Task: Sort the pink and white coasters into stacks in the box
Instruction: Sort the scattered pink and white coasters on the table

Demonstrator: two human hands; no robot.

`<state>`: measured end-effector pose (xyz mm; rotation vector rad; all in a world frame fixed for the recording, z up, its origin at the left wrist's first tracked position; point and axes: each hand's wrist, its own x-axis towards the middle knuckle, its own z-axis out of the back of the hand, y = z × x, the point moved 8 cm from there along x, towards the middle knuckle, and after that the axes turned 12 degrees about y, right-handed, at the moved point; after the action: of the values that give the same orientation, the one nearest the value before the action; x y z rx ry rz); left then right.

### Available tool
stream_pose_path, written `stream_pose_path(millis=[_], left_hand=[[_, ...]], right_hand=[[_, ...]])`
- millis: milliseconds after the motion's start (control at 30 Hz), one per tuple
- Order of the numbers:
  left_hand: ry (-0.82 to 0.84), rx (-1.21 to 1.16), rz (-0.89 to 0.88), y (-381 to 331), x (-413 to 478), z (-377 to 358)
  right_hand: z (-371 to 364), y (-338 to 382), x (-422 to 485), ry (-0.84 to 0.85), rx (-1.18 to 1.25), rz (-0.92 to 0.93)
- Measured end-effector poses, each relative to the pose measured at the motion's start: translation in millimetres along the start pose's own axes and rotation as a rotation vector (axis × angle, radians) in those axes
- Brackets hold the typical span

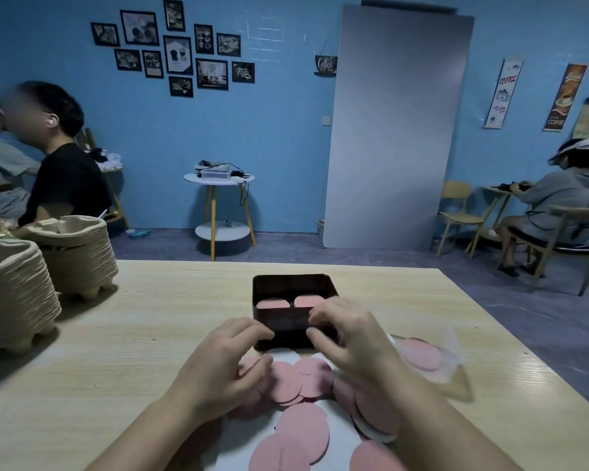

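A dark rectangular box (295, 283) stands on the wooden table, with two low stacks of pink coasters (273, 303) side by side in its far half. Loose pink coasters (303, 379) and white coasters (371, 433) lie scattered in front of the box. My left hand (225, 365) hovers over the loose pile, its relaxed fingertips reaching the box's front left corner. My right hand (351, 338) is at the front right of the box, fingers curled over the rim and thumb against the front wall.
Two tall stacks of pulp trays (75, 253) stand at the table's left edge. A clear plastic bag (453, 362) with a pink coaster lies right of the box. Other people sit at tables far left and far right.
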<state>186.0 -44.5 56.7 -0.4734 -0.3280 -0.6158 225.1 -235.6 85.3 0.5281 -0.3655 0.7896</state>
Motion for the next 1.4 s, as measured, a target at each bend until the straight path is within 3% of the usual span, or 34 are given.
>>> stream_pose_path(millis=[233,500,767,1033,1400], left_hand=[[0.225,0.072,0.037,-8,-15,-33],[0.166,0.015,0.086,-6,-18,-34],[0.050,-0.025,0.036,-15,-25,-19],[0.079,-0.084,-0.068,-37,-19,-21],[0.167,0.102,0.060,10,-45,-4]], right_hand=[[-27,26,-46,0.149,-0.007,0.031],[-45,25,-59,0.213,-0.115,0.024],[-46,21,-57,0.229,-0.073,0.000],[-50,29,-53,0.290,-0.003,0.046],[-45,13,-57,0.280,-0.017,-0.055]])
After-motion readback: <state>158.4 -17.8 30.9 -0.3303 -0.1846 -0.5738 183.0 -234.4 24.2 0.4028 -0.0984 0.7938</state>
